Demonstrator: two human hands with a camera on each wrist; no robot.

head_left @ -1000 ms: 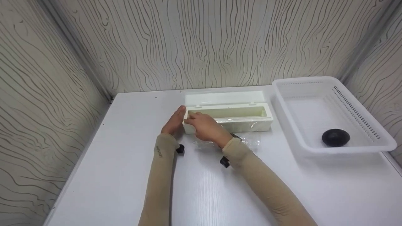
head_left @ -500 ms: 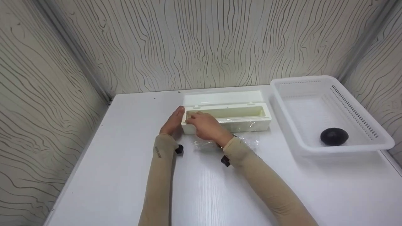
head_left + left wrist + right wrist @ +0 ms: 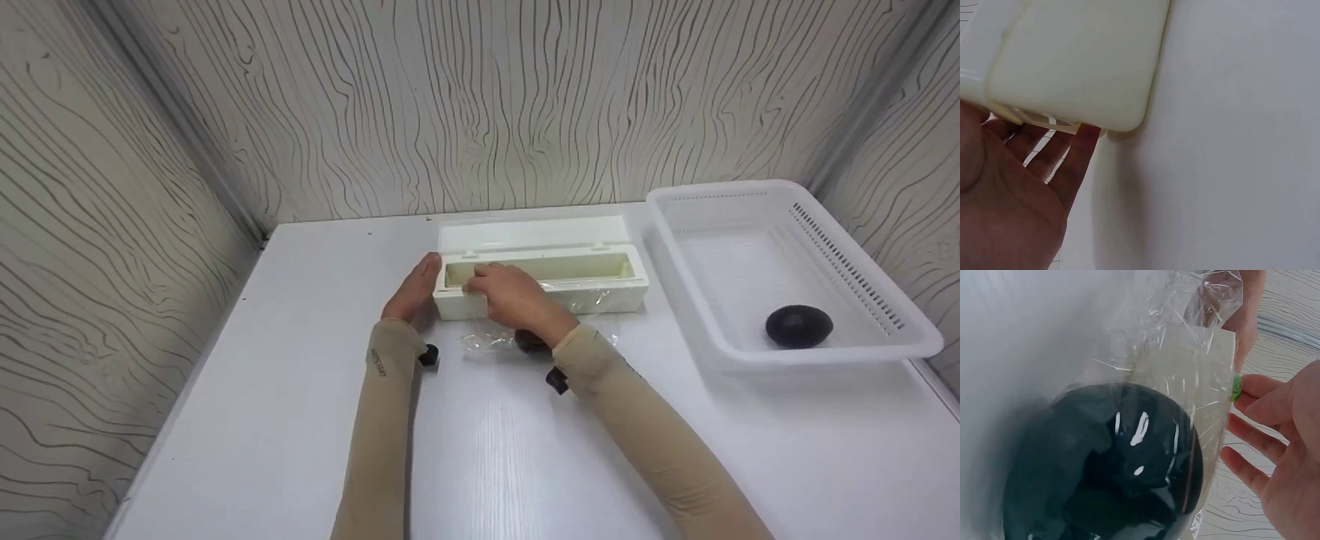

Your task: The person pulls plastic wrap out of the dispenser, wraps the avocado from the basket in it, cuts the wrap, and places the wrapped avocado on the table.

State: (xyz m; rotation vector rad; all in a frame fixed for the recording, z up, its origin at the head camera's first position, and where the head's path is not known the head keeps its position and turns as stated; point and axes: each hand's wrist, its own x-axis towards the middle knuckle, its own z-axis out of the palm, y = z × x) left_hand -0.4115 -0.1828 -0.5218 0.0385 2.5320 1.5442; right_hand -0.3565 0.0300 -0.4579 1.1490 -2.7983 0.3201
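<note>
A long white cling film box (image 3: 456,306) lies across the table with its lid (image 3: 532,232) folded back. My left hand (image 3: 414,291) rests against its left end, fingers straight along the end wall (image 3: 1078,67). With thumb and index finger, my right hand (image 3: 1292,422) pinches a small green slide cutter (image 3: 1236,387) on the box's front top edge, left of its middle. Clear cling film (image 3: 484,345) hangs over the front and onto the table. Under it lies a dark, glossy rounded object (image 3: 1106,461), partly hidden by my right wrist in the head view.
A white plastic basket (image 3: 694,300) stands to the right, close to the box's end. Inside lies a black oval object (image 3: 799,327). Wood-patterned walls (image 3: 480,105) rise behind and at both sides of the white table (image 3: 300,375).
My right hand has slid to the right along the box's front edge, from near its left end. More of the dark object shows beside my wrist. The left hand stays in place.
</note>
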